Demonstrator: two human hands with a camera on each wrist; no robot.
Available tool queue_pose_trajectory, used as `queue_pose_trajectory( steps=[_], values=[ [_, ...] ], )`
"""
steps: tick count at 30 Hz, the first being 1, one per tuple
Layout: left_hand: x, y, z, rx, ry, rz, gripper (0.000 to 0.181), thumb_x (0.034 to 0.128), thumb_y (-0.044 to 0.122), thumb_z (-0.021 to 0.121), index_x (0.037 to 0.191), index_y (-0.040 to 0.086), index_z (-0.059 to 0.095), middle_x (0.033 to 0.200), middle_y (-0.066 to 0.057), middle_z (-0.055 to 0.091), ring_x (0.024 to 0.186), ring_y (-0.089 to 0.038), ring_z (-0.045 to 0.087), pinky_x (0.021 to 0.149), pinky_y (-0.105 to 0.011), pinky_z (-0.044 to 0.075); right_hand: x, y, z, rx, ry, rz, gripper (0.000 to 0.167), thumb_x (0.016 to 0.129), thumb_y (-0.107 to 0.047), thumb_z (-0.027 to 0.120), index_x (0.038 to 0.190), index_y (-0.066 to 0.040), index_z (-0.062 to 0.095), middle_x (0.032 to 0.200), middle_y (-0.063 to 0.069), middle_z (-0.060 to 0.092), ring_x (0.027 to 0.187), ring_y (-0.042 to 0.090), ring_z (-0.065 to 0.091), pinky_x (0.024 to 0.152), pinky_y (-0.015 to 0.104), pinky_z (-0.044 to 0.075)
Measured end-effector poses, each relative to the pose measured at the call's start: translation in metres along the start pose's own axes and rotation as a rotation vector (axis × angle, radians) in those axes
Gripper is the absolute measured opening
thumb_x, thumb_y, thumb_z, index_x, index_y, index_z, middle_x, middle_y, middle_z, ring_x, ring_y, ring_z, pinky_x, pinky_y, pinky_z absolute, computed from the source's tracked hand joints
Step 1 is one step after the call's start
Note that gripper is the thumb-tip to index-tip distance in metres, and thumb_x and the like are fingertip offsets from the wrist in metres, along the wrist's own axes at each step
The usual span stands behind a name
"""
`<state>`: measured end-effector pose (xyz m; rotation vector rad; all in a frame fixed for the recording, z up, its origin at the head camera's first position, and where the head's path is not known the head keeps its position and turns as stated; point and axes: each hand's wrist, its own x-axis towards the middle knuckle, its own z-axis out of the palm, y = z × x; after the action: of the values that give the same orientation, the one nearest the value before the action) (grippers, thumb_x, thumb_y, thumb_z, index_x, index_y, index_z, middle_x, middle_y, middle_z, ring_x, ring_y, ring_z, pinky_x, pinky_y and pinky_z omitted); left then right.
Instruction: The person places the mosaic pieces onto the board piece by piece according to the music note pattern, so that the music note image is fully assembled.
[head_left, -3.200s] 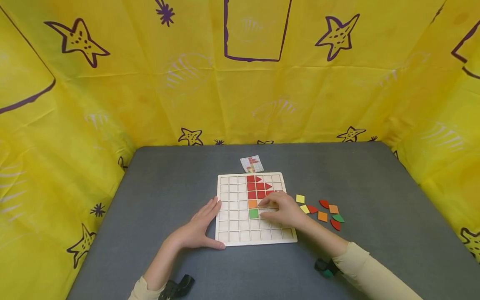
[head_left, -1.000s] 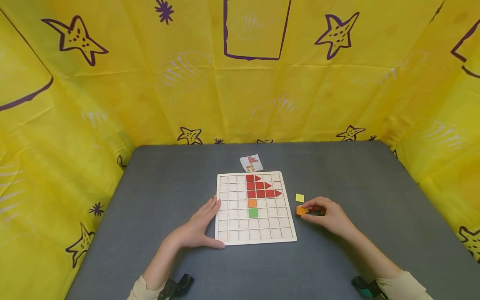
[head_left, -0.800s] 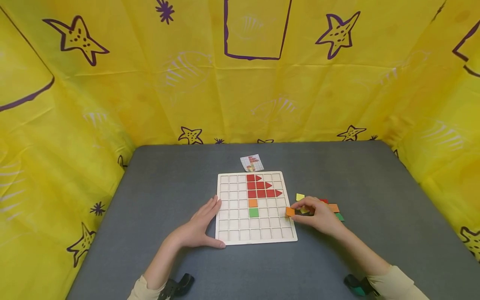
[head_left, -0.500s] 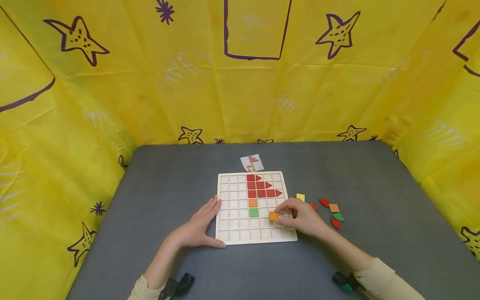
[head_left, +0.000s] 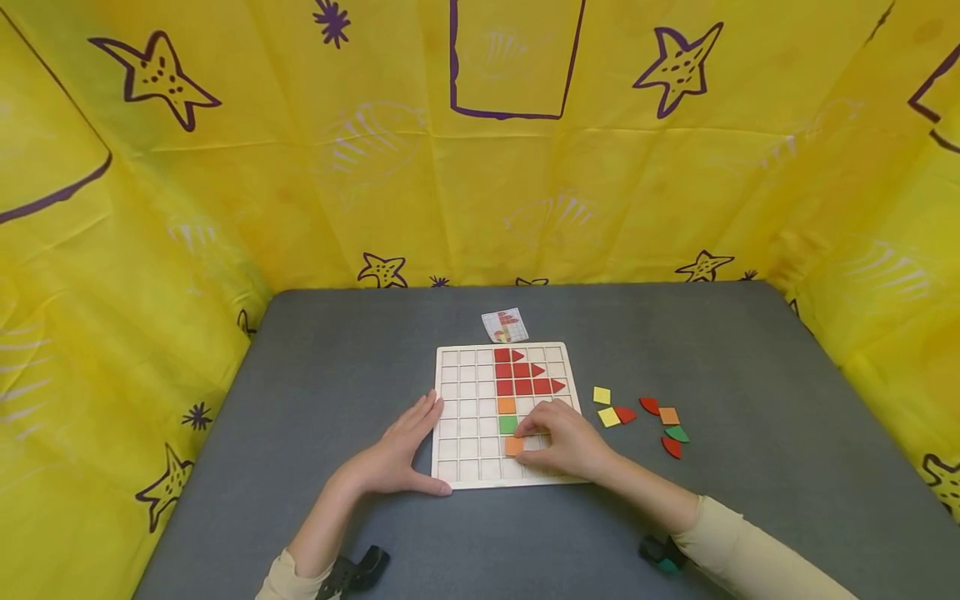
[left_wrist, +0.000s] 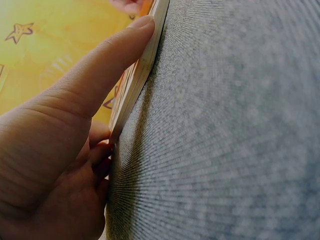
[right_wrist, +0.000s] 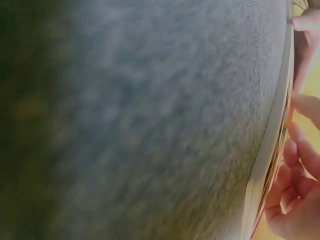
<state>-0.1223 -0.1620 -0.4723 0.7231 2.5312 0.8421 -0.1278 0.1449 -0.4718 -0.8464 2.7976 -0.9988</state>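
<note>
A pale wooden grid board (head_left: 465, 467) lies on the table. My left hand (head_left: 393, 454) rests against its left edge, thumb at the near corner; in the left wrist view the thumb (left_wrist: 115, 60) lies along the board's edge. My right hand (head_left: 566, 442) pinches an orange square tile (head_left: 513, 447) between thumb and fingers, at the cell just below the green square tile (head_left: 507, 425). Above the green one sits another orange square tile (head_left: 506, 406). Rows of red tiles (head_left: 522, 387) ending in triangles fill cells higher up. In the right wrist view, fingers (right_wrist: 305, 150) reach over the board's edge.
Right of the board lie loose tiles: two yellow squares (head_left: 602, 395), an orange square (head_left: 667, 416), several red quarter-round pieces (head_left: 671, 447) and a green one (head_left: 677, 434). A small pattern card (head_left: 505, 326) lies behind the board. Yellow printed cloth (head_left: 480, 183) surrounds the grey table (head_left: 360, 350).
My right hand took an orange square from the loose tiles and carried it left over the board to the cell below the green tile. My left hand has stayed at the board's edge.
</note>
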Motion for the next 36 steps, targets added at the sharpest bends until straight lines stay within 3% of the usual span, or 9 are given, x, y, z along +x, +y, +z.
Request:
queue_pose_trajectory(
  steps=[11,21,28,36],
  values=[
    [0.001,0.001,0.000,0.002,-0.005,0.004,0.122,0.0705,0.056,0.082,0.156,0.002,0.012,0.163,-0.014,0.002,0.149,-0.032,0.002,0.112,-0.059,0.014,0.003,-0.006,0.002,0.000,-0.026,0.042,0.023,0.075,-0.026,0.085,0.095,-0.022,0.074,0.091,-0.015,0.064,0.092,0.008,0.051,0.081,0.032,0.044],
    [0.001,0.001,0.000,-0.002,-0.006,0.000,0.122,0.0702,0.056,0.082,0.156,0.002,0.013,0.163,-0.014,0.002,0.149,-0.032,0.002,0.112,-0.059,0.014,0.002,-0.001,-0.001,0.048,-0.008,0.024,0.023,0.076,-0.028,0.085,0.095,-0.023,0.074,0.091,-0.016,0.065,0.092,0.008,0.052,0.082,0.032,0.044],
    [0.002,0.001,0.000,-0.009,-0.011,-0.007,0.122,0.0699,0.056,0.082,0.156,0.003,0.013,0.163,-0.013,0.002,0.149,-0.031,0.002,0.112,-0.059,0.014,-0.009,0.017,-0.019,0.144,0.039,0.143,0.024,0.076,-0.031,0.084,0.097,-0.024,0.074,0.096,-0.016,0.066,0.094,0.011,0.053,0.082,0.037,0.044],
    [0.001,0.000,0.000,-0.003,-0.002,0.002,0.121,0.0703,0.055,0.082,0.155,0.002,0.013,0.163,-0.014,0.003,0.149,-0.032,0.003,0.112,-0.059,0.014,-0.035,0.051,-0.047,0.083,0.140,0.216,0.023,0.076,-0.026,0.085,0.097,-0.021,0.075,0.090,-0.007,0.063,0.085,0.018,0.050,0.072,0.033,0.040]
  ],
)
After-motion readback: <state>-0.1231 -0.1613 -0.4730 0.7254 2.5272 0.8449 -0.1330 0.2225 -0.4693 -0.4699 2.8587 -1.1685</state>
